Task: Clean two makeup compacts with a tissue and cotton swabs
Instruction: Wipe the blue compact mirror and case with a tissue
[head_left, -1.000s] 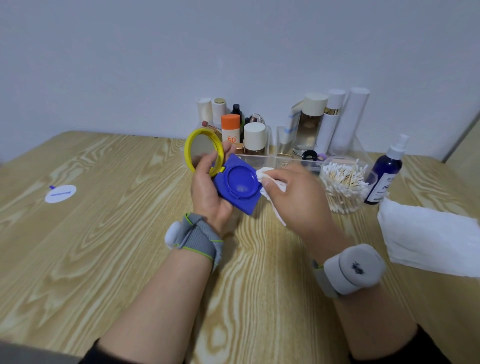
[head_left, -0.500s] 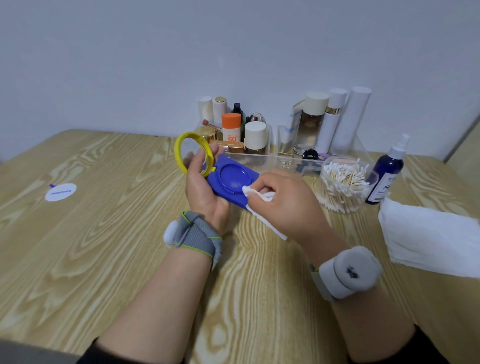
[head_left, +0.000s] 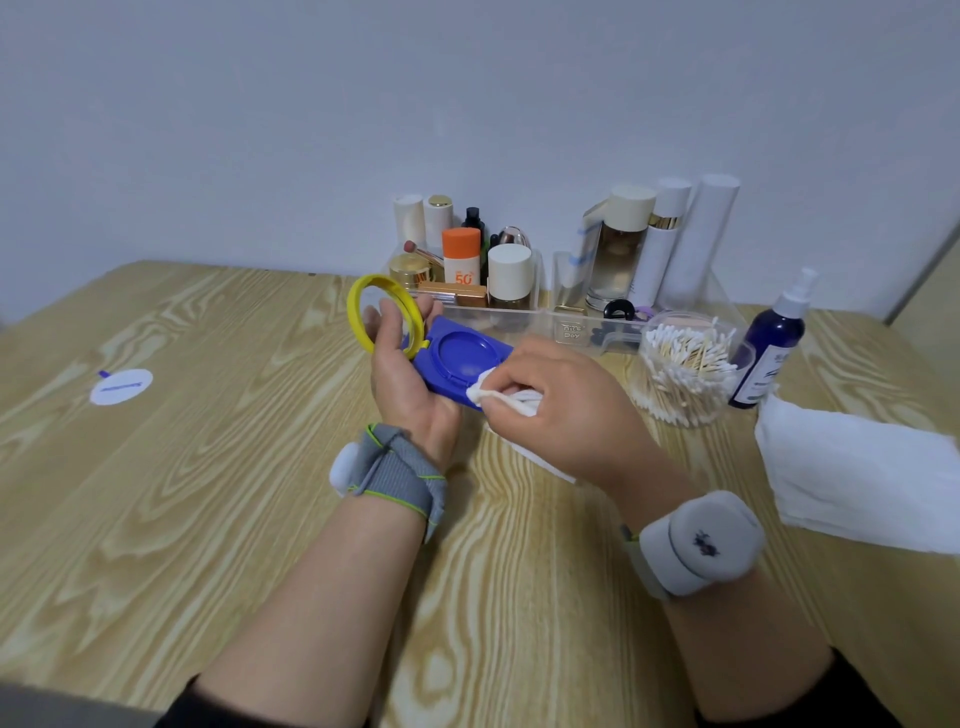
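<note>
Left hand (head_left: 410, 384) cradles compact (head_left: 457, 364); right hand (head_left: 561, 400) pinches tissue (head_left: 498, 397)

Over the table (head_left: 208, 519), open compact (head_left: 457, 353) in the left hand (head_left: 410, 384), lid left of the base. Just right, the right hand (head_left: 566, 395), with a wadded tissue (head_left: 498, 397) against the base's near right corner. Behind, an organiser tray (head_left: 530, 322) of bottles. Right of the tray, a jar of cotton swabs (head_left: 685, 369), then a spray bottle (head_left: 771, 348); before them, a tissue stack (head_left: 857, 478). Far left, a round sticker (head_left: 121, 386).
</note>
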